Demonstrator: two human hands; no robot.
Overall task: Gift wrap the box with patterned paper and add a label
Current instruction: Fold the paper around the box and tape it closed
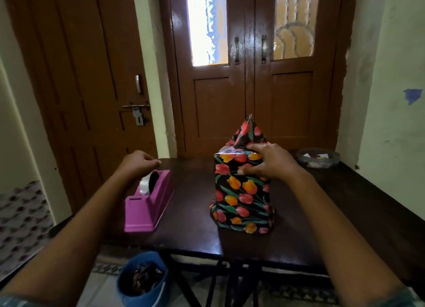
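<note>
A tall box [241,194] wrapped in black paper with red and orange tulips stands upright on the dark table [190,219]. A pointed paper flap [249,132] sticks up from its top end. My right hand [269,162] grips the box's top corner, thumb on the near face and fingers over the top. My left hand [138,163] hovers with curled fingers just above the tape roll [147,183] of the purple tape dispenser [147,205] at the table's left; whether it pinches tape I cannot tell.
A clear round container [318,157] with small items sits at the table's far right corner. A blue bucket [142,281] holding paper scraps stands on the floor below the table's front edge. Brown doors stand behind the table.
</note>
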